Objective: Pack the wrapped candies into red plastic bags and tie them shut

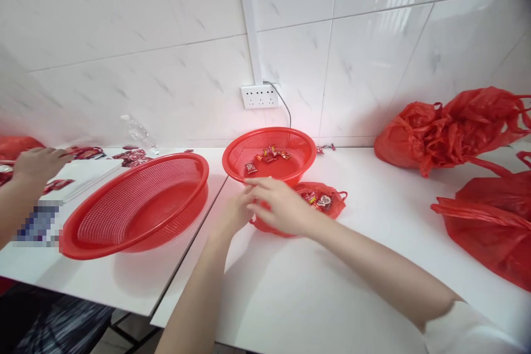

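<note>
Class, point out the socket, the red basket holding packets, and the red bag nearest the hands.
Wall socket (259,97): head view, white face.
Red basket (277,168): head view, bare inner floor.
Red bag (339,205): head view, plastic at right.

So both bare hands are mid-frame, left a bit blurred and right overlapping it, right over an open red bag with candies showing inside, can't tell if they're gripping anything. Just behind that there's a red basket with a few sweets at the bottom, and a bigger tilted tub sits left of centre. Far left you've got someone else's hand, plus stuffed bags along the right edge and a socket up top centre.
</note>
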Available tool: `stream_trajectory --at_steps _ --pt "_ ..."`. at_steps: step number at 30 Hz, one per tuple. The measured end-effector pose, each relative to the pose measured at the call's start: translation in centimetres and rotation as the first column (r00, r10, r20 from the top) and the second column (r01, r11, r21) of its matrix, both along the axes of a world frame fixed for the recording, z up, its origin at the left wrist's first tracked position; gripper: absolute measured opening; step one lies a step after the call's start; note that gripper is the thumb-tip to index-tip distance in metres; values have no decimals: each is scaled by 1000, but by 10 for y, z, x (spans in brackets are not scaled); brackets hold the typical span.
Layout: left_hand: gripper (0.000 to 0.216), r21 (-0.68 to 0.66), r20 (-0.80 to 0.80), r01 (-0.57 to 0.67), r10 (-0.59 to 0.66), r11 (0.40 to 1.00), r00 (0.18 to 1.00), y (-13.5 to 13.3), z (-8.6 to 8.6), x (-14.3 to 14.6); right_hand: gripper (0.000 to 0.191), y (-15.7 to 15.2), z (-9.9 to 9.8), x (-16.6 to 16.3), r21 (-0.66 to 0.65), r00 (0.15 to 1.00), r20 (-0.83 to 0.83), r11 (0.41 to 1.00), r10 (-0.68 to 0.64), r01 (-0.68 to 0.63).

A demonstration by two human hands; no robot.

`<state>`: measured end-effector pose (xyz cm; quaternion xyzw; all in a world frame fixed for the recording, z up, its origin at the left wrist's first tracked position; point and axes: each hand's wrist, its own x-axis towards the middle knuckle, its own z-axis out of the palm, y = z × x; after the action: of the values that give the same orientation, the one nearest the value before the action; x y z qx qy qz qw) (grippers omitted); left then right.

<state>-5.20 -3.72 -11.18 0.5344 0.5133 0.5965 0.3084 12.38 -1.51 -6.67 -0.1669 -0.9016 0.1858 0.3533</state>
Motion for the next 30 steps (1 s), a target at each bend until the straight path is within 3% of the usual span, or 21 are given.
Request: stream_trajectory --at_steps 1,2,4,6,9,11,13,16,19,21,24,27,30 --pt "30 -21 -132 22 -25 1000 991 -2 6 -2 20 9 2 23 -25 998 22 997 -67 68" --pt "28 -10 -365 -20 15 1000 931 -5 13 -3 19 19 2 45 -48 986 56 986 -155 158" --pt "26 45 -681 -164 151 985 716 -10 24 -2 17 39 -7 85 -58 947 187 960 -261 275" --pt "32 39 -824 -341 224 939 520 -14 31 0 12 56 -27 117 -68 855 312 888 -414 455" --pt "43 -175 -898 -513 77 840 433 -15 29 1 47 70 -61 144 -107 721 416 758 -554 644" --pt "38 -334 -891 -496 -96 801 444 -12 21 -2 47 73 -75 152 -170 723 425 737 -544 655" --pt "28 -444 -850 -394 -240 805 468 -10 14 -4 33 72 -76 154 -271 786 362 750 -501 603" --pt "28 -503 -752 -215 -301 837 586 -9 19 -3 24 70 -49 156 -522 886 120 731 -447 439" --pt "25 -485 -552 -22 -287 874 783 -13 48 3 36 68 -7 163 -698 858 -242 696 -454 171" --pt "22 -377 -378 63 -215 924 901 -14 75 8 36 66 19 168 -660 738 -479 749 -475 53" --pt "18 -104 -73 109 -117 989 990 -11 111 17 29 59 46 170 -481 536 -716 873 -447 85" --pt "13 130 178 162 -184 978 967 -4 134 31 24 47 59 164 -295 449 -817 931 -362 215" --pt "22 194 281 333 -377 923 882 2 141 51 24 33 64 157 -192 495 -810 940 -314 282"
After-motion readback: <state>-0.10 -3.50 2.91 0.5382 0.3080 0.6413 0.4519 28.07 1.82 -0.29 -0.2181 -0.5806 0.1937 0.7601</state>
